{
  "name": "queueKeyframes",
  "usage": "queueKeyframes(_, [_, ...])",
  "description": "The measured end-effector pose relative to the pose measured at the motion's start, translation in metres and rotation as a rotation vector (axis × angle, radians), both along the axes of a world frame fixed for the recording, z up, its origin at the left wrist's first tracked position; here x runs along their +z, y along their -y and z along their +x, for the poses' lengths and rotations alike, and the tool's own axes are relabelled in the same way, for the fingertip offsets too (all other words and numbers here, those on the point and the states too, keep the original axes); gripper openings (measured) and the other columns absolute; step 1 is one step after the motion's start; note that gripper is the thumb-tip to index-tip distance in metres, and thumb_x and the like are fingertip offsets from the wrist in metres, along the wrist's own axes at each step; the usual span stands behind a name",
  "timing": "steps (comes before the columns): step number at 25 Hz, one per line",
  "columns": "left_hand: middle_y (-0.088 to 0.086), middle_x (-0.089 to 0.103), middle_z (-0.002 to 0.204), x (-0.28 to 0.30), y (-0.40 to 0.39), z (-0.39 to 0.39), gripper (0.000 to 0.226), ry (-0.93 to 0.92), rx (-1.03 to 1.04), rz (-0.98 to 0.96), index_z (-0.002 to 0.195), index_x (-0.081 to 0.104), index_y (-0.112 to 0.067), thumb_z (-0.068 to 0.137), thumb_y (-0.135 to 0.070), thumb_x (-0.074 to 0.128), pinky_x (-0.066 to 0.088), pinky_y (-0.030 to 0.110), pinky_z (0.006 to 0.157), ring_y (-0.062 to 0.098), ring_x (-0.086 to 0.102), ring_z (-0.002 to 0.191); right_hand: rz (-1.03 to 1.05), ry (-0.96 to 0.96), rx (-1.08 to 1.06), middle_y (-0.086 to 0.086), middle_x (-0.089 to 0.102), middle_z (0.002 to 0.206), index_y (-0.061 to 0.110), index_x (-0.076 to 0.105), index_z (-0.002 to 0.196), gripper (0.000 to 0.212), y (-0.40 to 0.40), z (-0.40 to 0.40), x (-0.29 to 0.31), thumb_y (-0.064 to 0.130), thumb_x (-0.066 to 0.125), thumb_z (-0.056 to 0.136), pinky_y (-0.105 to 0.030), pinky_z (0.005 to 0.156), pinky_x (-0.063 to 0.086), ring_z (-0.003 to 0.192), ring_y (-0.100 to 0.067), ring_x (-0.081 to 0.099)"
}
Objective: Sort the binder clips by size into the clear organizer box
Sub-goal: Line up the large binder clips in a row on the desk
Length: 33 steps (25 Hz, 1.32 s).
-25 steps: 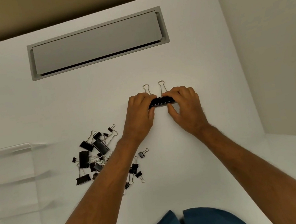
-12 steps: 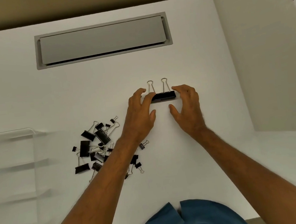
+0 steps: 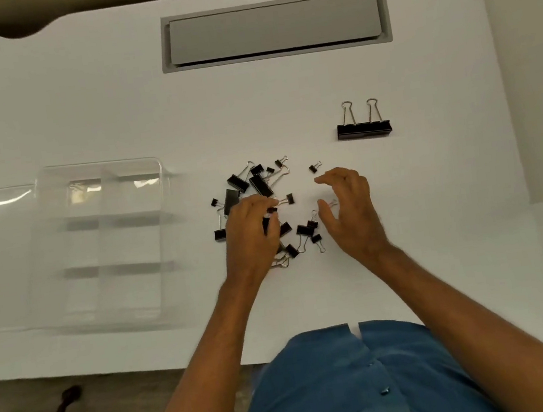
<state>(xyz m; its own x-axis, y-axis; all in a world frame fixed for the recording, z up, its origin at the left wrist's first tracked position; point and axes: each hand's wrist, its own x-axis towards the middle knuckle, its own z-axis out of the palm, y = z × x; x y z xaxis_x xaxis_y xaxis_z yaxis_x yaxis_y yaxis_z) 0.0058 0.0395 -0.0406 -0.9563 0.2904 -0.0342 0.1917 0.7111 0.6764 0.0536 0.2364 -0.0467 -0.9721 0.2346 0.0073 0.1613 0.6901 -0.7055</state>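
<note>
Left hand [image 3: 252, 229] rests curled on the clip pile [image 3: 257, 187]; whether it grips one is unclear. Right hand [image 3: 350, 209] hovers right of the pile, holding nothing. Large clips [image 3: 364, 128] lie beyond the pile.

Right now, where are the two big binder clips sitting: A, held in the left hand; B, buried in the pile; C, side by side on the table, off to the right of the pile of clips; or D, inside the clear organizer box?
C: the two big binder clips stand side by side on the white table, apart from the pile of clips, with neither hand touching them and the clear organizer box far to the left.
</note>
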Motion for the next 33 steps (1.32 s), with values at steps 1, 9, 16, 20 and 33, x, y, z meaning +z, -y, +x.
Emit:
queueKeyframes(1, [-0.004, 0.061, 0.121, 0.001, 0.013, 0.001, 0.025, -0.001, 0.030, -0.004, 0.119, 0.066, -0.018, 0.095, -0.016, 0.060, 0.041, 0.026, 0.101, 0.006, 0.047, 0.115, -0.015, 0.019, 0.043, 0.003, 0.047, 0.136, 0.021, 0.054, 0.133, 0.040, 0.013, -0.002, 0.002, 0.013, 0.061, 0.094, -0.021, 0.099, 0.039, 0.124, -0.015, 0.041])
queueKeyframes(9, [-0.004, 0.056, 0.127, 0.014, 0.081, -0.031, 0.029, 0.067, 0.018, -0.057, 0.125, 0.059, -0.023, 0.096, -0.020, 0.058, 0.042, 0.027, 0.095, 0.013, 0.047, 0.116, 0.016, 0.117, 0.183, 0.000, 0.046, 0.141, 0.020, 0.046, 0.142, 0.049, 0.078, -0.050, 0.017, 0.021, 0.061, 0.096, -0.031, 0.095, 0.045, 0.129, -0.018, 0.041])
queueKeyframes(16, [0.004, 0.049, 0.134, 0.008, 0.080, -0.064, 0.044, 0.122, -0.209, -0.196, 0.134, 0.051, -0.020, 0.092, -0.018, 0.065, 0.049, 0.042, 0.096, 0.023, 0.049, 0.120, 0.192, 0.249, 0.074, -0.009, 0.047, 0.137, 0.016, 0.046, 0.142, 0.049, 0.096, -0.076, -0.005, 0.029, 0.060, 0.097, -0.042, 0.090, 0.051, 0.124, -0.027, 0.044])
queueKeyframes(20, [0.007, 0.046, 0.137, 0.001, 0.075, -0.077, 0.058, 0.131, -0.324, -0.333, 0.139, 0.045, -0.019, 0.087, -0.014, 0.070, 0.052, 0.044, 0.091, 0.027, 0.048, 0.120, 0.218, 0.261, 0.070, -0.011, 0.046, 0.133, 0.015, 0.049, 0.141, 0.048, 0.094, -0.078, -0.009, 0.023, 0.064, 0.096, -0.042, 0.090, 0.052, 0.118, -0.027, 0.047])
queueKeyframes(33, [0.008, 0.056, 0.120, -0.005, 0.069, -0.081, 0.041, -0.002, -0.337, -0.362, 0.125, 0.052, -0.011, 0.089, -0.020, 0.068, 0.049, 0.038, 0.081, 0.025, 0.051, 0.104, -0.145, 0.235, -0.047, -0.003, 0.038, 0.119, 0.015, 0.065, 0.125, 0.034, 0.069, -0.062, 0.020, 0.011, 0.064, 0.091, 0.003, 0.073, 0.039, 0.102, -0.013, 0.050])
